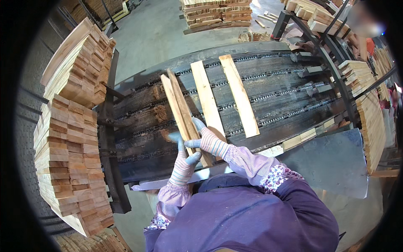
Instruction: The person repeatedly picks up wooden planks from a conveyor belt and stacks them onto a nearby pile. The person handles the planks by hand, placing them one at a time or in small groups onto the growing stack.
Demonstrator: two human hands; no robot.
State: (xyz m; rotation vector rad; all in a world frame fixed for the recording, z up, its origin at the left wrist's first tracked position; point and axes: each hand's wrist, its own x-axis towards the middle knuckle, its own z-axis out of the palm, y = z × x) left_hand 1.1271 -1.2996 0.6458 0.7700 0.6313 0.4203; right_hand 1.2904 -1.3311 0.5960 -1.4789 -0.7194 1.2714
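Observation:
Over the left part of a dark chain conveyor, both my hands, in striped gloves with blue fingertips, hold what look like two narrow wooden boards lying against each other. My left hand is closed round their near end, thumb on the right side and fingers on the left. A little farther up, my right hand grips them from the right. Just to the right, a pale board lies flat across the chains. Beyond it lies another pale board, slightly slanted.
Tall stacks of boards stand along the left behind a black metal frame. At the right are a metal sheet and more stacked boards. Another stack sits on the far floor. A blurred person is at the far right.

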